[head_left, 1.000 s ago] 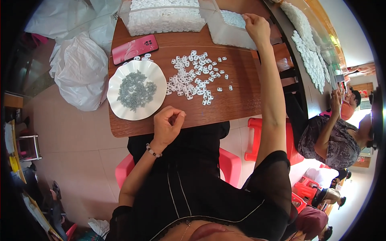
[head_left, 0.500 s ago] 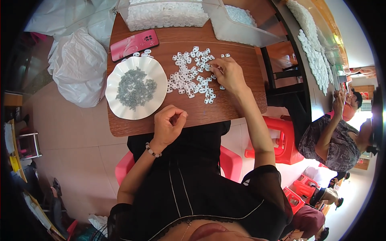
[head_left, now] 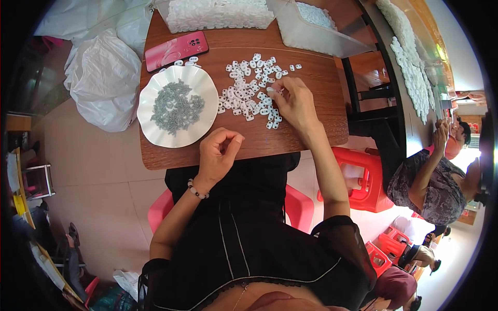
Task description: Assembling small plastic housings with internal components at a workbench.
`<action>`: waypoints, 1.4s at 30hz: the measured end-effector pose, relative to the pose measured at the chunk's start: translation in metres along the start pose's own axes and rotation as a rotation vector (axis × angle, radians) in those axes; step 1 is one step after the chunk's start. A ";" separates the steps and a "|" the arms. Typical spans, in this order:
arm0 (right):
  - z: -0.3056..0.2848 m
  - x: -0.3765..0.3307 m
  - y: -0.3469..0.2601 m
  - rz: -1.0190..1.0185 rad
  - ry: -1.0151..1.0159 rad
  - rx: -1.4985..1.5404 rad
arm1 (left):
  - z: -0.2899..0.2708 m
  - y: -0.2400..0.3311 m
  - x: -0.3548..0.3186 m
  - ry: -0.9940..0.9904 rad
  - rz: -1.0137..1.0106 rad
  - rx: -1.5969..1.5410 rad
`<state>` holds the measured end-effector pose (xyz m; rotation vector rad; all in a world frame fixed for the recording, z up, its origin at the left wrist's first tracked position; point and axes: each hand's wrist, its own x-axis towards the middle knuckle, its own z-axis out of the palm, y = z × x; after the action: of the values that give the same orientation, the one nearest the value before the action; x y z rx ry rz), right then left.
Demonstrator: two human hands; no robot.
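My right hand (head_left: 295, 103) is over the right side of a loose pile of small white plastic pieces with two holes (head_left: 246, 93). Its thumb and fingers pinch one white piece (head_left: 270, 89). Near the table's front edge, my left hand (head_left: 218, 153) is closed, thumb against curled fingers; whatever they hold, if anything, is hidden. Beside it to the upper left stands a white scalloped plate (head_left: 150, 124) with a heap of small grey, slender pins (head_left: 176, 109).
A pink phone (head_left: 176, 51) lies behind the plate, with a few white pieces by it. Clear bins (head_left: 311, 41) of white parts line the brown table's (head_left: 321, 119) far edge. A white bag (head_left: 104, 83) is at left, a red stool (head_left: 363, 179) at right. Other people sit at right.
My right hand has turned slightly, and a white piece now shows between its fingertips. My left hand has risen slightly from the lap, its fingers still curled. The view has shifted a little.
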<state>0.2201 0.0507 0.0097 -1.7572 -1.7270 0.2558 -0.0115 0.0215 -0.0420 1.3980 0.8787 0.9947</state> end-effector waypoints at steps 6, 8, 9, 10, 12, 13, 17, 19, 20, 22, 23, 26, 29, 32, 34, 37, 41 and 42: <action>-0.007 -0.044 -0.044 -0.245 -0.097 0.354 | -0.003 0.031 -0.002 -0.113 -0.303 -0.354; -0.007 -0.056 -0.052 -0.276 -0.145 0.446 | -0.006 0.037 -0.004 -0.201 -0.390 -0.452; -0.008 -0.061 -0.053 -0.289 -0.170 0.480 | -0.007 0.039 -0.007 -0.264 -0.445 -0.492; -0.008 -0.064 -0.051 -0.287 -0.170 0.515 | -0.008 0.041 -0.008 -0.327 -0.499 -0.532; -0.010 -0.066 -0.052 -0.291 -0.180 0.507 | -0.013 0.041 -0.009 -0.355 -0.567 -0.558; -0.011 -0.066 -0.052 -0.296 -0.192 0.500 | -0.014 0.042 -0.008 -0.381 -0.634 -0.584; -0.020 -0.054 -0.050 -0.157 -0.233 0.402 | -0.014 0.046 -0.007 -0.303 -0.632 -0.494; -0.019 -0.038 -0.032 -0.085 -0.151 0.303 | -0.012 0.046 -0.008 -0.201 -0.626 -0.526; -0.014 -0.028 -0.021 -0.061 -0.096 0.193 | -0.011 0.045 -0.009 -0.203 -0.624 -0.525; -0.010 -0.007 -0.004 -0.036 -0.044 -0.055 | -0.008 0.044 -0.013 -0.159 -0.547 -0.454; -0.006 0.001 0.003 -0.039 -0.041 -0.054 | -0.009 0.043 -0.015 -0.158 -0.543 -0.452; 0.008 0.017 0.022 -0.057 0.018 -0.267 | -0.013 0.043 -0.019 -0.141 -0.513 -0.424; 0.016 0.021 0.030 -0.056 0.009 -0.331 | -0.018 0.043 -0.020 -0.126 -0.506 -0.415; 0.018 0.024 0.027 -0.049 -0.022 -0.343 | -0.020 0.042 -0.021 -0.125 -0.520 -0.391; 0.021 0.025 0.027 -0.067 -0.022 -0.357 | -0.021 0.040 -0.022 -0.149 -0.521 -0.398; 0.028 0.023 0.034 -0.161 0.030 -0.408 | -0.017 0.042 -0.021 -0.144 -0.515 -0.414; 0.030 0.024 0.037 -0.235 0.095 -0.485 | -0.016 0.045 -0.020 -0.137 -0.518 -0.421; 0.031 0.025 0.036 -0.232 0.125 -0.453 | -0.016 0.045 -0.021 -0.133 -0.517 -0.424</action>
<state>0.2352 0.0865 -0.0270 -1.8036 -1.9819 -0.3660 -0.0360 0.0051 0.0009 0.8077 0.8141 0.6316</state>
